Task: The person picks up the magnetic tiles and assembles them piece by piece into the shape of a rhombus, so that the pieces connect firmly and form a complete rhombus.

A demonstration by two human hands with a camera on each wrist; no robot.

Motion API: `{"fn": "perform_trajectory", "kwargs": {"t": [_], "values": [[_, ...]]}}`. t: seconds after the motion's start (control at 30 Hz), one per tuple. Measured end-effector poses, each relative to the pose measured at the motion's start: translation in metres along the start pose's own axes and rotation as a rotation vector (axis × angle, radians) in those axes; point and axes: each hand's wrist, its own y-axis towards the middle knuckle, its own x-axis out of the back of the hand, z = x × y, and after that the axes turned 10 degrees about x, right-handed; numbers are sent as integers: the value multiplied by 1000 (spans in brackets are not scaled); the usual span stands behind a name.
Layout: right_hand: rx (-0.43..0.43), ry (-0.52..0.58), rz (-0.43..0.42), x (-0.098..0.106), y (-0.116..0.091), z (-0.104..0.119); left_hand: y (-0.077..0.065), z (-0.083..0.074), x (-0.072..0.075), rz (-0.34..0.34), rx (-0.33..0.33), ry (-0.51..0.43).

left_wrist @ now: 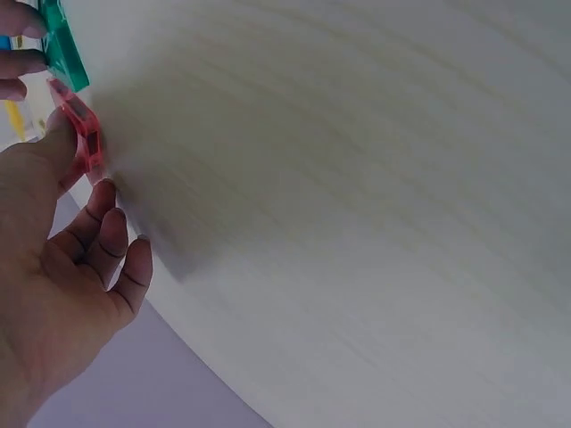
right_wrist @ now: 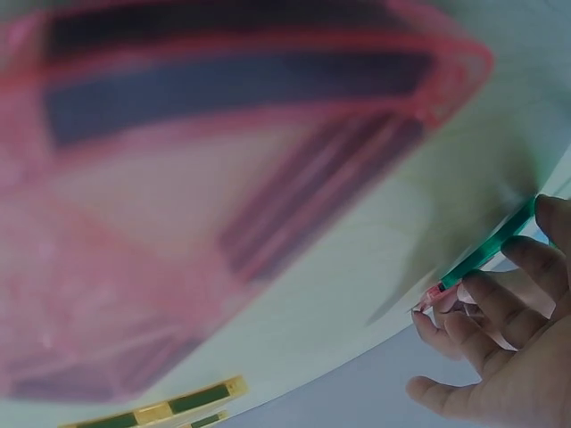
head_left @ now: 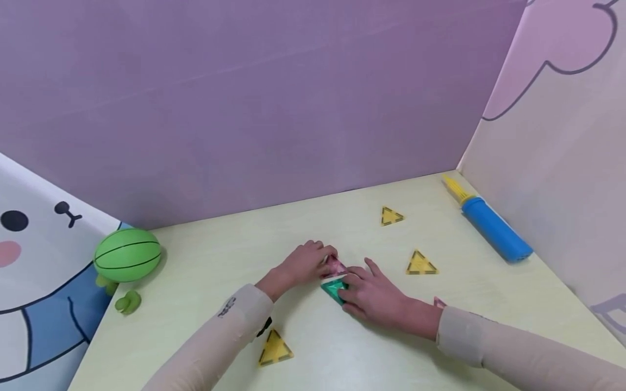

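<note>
Near the middle of the table, my left hand [head_left: 305, 263] pinches a translucent pink magnetic tile [head_left: 335, 266] between thumb and index finger. The other left fingers are loosely bent, as the left wrist view shows. My right hand [head_left: 379, 297] holds a green triangular magnetic tile [head_left: 333, 288], its fingertips lying on the face. The two tiles meet or nearly meet at an edge; whether they touch is hard to tell. Part of the green tile is hidden beneath the right fingers. Another pink tile [right_wrist: 241, 76] looms close in the right wrist view, mostly covered by the right forearm in the head view.
Yellow triangular tiles lie at the back [head_left: 392, 216], to the right [head_left: 421, 264] and by the left sleeve [head_left: 275, 349]. A blue hand pump [head_left: 496, 228] rests along the right wall. At left are a green ball [head_left: 128, 255] and a small green toy [head_left: 128, 302].
</note>
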Motion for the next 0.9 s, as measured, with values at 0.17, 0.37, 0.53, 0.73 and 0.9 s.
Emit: {"fn": "perform_trajectory", "kwargs": {"t": [0.17,0.37,0.53,0.73,0.9], "values": [[-5,-4,-27,2,2,1,-1,-4,1,-3,-11,10],[-19,-2,-7,3,3,2,-3,-7,2,-5,5,18],[-32,17,15,4,3,1,-8,-4,6,-22,48,-4],[-53,55,58,6,4,0,-4,0,13,54,146,-191],[-55,55,51,5,4,0,3,-3,10,128,195,-304]]}}
